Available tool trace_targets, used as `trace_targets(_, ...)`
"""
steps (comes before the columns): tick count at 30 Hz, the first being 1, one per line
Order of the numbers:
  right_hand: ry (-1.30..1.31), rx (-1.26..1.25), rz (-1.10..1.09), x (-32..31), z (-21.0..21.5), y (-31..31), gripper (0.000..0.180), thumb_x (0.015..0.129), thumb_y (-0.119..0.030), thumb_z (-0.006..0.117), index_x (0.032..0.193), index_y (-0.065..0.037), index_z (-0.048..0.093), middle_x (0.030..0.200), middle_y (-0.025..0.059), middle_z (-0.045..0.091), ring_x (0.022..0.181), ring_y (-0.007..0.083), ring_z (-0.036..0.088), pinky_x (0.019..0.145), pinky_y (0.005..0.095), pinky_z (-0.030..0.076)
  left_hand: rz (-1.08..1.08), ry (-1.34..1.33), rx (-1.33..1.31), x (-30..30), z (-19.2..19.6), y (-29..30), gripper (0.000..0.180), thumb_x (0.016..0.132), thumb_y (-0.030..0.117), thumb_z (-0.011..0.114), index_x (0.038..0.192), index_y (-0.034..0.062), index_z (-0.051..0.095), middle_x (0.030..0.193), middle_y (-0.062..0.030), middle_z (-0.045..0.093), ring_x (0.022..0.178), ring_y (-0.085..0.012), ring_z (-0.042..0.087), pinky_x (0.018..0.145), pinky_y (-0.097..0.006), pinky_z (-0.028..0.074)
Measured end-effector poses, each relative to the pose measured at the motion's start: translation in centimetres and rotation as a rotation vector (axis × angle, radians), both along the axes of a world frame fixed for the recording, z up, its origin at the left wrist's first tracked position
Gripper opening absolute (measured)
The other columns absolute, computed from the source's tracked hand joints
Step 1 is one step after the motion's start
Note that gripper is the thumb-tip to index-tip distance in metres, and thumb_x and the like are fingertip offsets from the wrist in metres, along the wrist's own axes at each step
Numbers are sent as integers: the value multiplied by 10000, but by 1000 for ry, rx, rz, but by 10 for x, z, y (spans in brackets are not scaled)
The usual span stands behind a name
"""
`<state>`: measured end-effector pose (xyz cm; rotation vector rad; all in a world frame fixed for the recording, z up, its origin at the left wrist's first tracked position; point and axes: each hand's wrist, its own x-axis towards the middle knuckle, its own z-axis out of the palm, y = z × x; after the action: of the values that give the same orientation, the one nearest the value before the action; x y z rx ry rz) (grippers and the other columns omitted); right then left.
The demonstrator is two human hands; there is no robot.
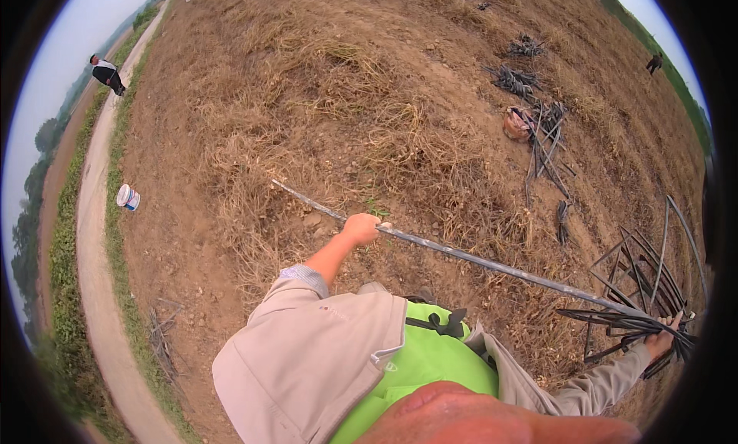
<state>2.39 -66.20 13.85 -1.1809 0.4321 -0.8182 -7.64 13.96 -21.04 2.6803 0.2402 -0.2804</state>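
Open farmland: a harvested field [346, 121] of bare brown soil and dry straw is stretching to a hazy horizon. A dirt track [96, 236] with a grass verge is running along its left edge. Bundles of dark stalks [515, 81] are lying scattered across the ground.

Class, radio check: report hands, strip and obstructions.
Left hand gripping long grey strip mid-length. Right hand clutching bundle of dark strips. Dry straw ground, more strip piles ahead.
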Motion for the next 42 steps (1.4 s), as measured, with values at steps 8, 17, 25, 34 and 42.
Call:
trace_targets(8, 605, -692, 286, 86, -203, 193, 502, 822, -425, 794, 1015, 26, 694, 935, 67, 682, 845, 208, 590, 815, 370, 458, 596, -255, -540, 52, 104, -59, 589, 1000, 526, 426, 909, -8, 657, 837, -239, 652, 844, -428, 601, 767, -457, 458)
trace_targets(17, 267, -503, 1240, 44, -260, 508, 330, 812, -237, 817, 1048, -27, 723, 990, 72, 741, 896, 164, 676, 804, 334, 518, 647, -496, -1154, 96, 167, -145, 273, 1015, 319, 537, 961, 82, 661, 703, 53, 494, 637, -66, 453, 592, -254, 376)
trace_targets(25, 86, -432, 1399, 20, -259, 601, 534, 790, -185, 780, 1261, -45, 573, 1265, 90, 624, 1159, 168, 563, 974, 339, 459, 585, -612, -1301, 93, 179, -113, 183, 1038, 218, 515, 1137, 70, 560, 894, -5, 614, 728, -79, 592, 631, -245, 489)
trace_targets(34, 18, -520, 1283, 13, -269, 615, 412, 810, -292, 741, 1138, -57, 660, 1102, 182, 699, 1072, 331, 657, 898, 401, 497, 614, -614, -1609, 82, 184, -112, 89, 1018, 135, 521, 1091, 86, 526, 871, -27, 616, 706, -99, 597, 611, -256, 507)
trace_targets(42, -14, -696, 1219, 9, -259, 619, 369, 862, -279, 678, 1165, -70, 650, 1128, 202, 689, 1098, 373, 638, 904, 419, 495, 561, -602, -1589, 77, 187, -106, 85, 1011, 111, 523, 1090, 80, 530, 881, -34, 626, 719, -105, 612, 630, -252, 518)
